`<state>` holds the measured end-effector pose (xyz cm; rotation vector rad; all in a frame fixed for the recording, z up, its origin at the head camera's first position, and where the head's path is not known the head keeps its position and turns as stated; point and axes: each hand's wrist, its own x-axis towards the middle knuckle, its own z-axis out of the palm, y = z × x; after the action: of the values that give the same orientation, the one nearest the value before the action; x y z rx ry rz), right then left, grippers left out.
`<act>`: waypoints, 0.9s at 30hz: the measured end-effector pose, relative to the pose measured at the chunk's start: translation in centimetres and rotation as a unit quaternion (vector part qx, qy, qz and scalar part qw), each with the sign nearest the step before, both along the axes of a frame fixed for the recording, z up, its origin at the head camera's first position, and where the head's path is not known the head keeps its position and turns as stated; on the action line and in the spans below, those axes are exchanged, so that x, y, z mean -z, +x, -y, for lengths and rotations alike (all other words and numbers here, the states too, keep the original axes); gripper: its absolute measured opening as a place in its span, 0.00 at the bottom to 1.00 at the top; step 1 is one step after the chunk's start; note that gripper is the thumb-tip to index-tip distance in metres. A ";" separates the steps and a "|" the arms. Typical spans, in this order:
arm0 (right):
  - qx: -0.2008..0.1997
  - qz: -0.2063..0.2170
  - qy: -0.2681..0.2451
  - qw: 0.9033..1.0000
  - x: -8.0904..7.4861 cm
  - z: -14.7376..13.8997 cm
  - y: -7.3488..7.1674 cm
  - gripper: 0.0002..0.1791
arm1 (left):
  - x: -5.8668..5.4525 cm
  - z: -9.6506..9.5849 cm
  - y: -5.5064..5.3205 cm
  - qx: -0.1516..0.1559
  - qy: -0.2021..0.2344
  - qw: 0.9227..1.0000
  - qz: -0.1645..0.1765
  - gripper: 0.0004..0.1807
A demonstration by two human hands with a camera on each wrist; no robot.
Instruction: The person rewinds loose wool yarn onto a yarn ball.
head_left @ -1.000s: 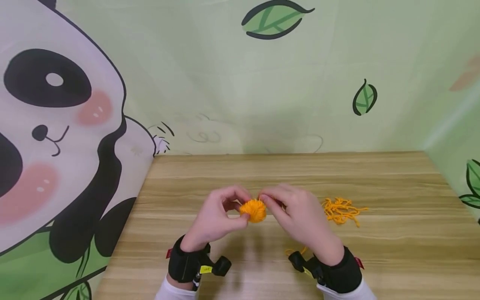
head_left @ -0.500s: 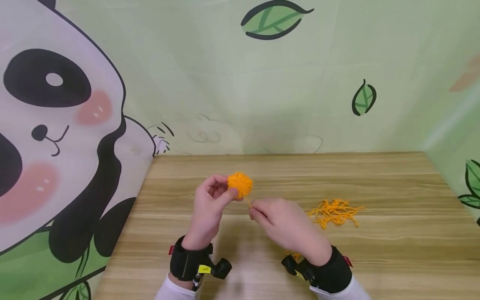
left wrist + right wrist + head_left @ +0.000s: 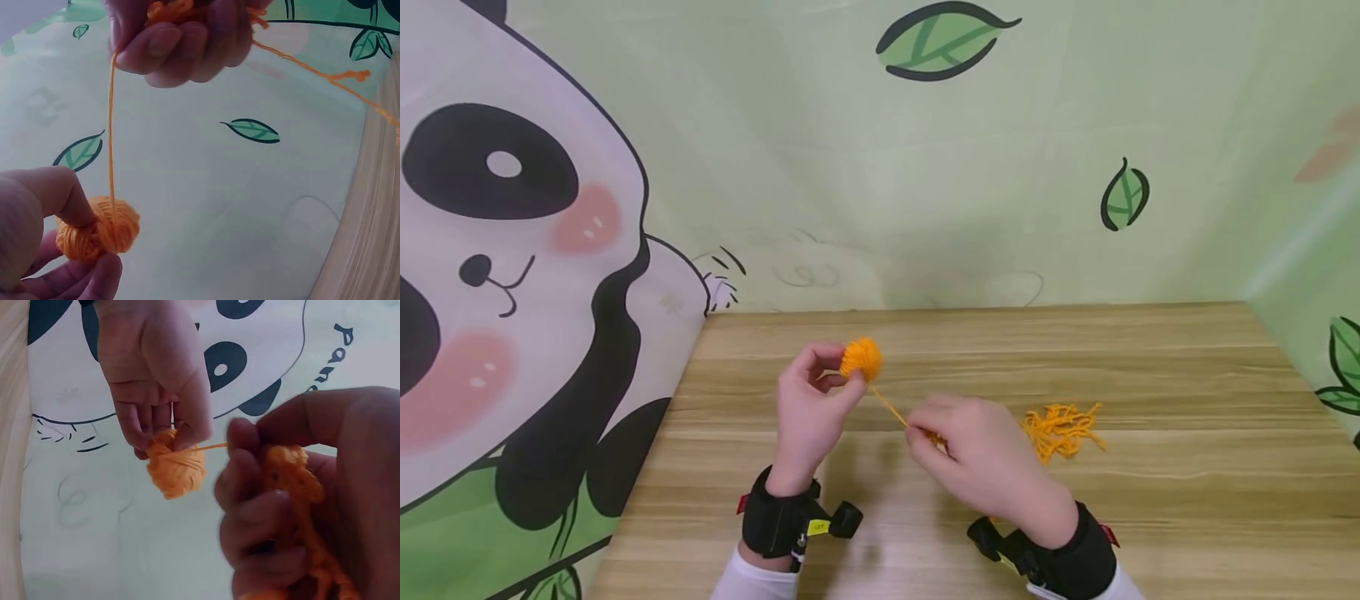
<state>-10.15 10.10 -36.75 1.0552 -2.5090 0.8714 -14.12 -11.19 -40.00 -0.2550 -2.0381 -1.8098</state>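
Left hand (image 3: 153,375) pinches orange yarn ball (image 3: 177,467); right hand (image 3: 306,494) grips its strand (image 3: 209,447).

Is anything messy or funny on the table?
Yes: a loose tangle of orange yarn lies on the table, right of the hands. The left hand pinches a small yarn ball; the right hand pulls its strand taut and grips more yarn.

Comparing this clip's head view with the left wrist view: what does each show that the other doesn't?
Only the head view shows the loose yarn pile on the wooden table and the panda backdrop. Only the left wrist view shows a strand trailing off from the right hand. Both show the left hand pinching the yarn ball, a taut strand joining both hands.
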 end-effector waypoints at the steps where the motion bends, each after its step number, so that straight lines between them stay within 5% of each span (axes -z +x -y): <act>1: 0.004 -0.006 -0.013 1.000 -0.1 -0.1 0.0 0.09 | -0.1 -0.1 0.1 0.004 -0.014 1.000 0.000 0.14; 10: 0.057 -0.042 -0.059 0.996 -0.6 -1.2 -0.6 0.09 | -3.0 -1.0 2.1 0.082 -0.107 0.991 0.016 0.13; 19: 0.087 -0.048 -0.055 0.994 -0.4 -1.5 -1.1 0.08 | -0.7 -0.2 1.2 0.184 -0.136 0.973 0.025 0.14; 27: 0.106 -0.024 -0.046 0.993 0.0 -1.6 -1.5 0.10 | -1.1 -0.2 1.7 0.287 -0.084 0.954 0.036 0.15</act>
<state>-11.66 11.74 -36.70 0.7555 -2.4589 0.8791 -12.41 -11.02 -38.87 -0.9271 -2.3376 -1.9748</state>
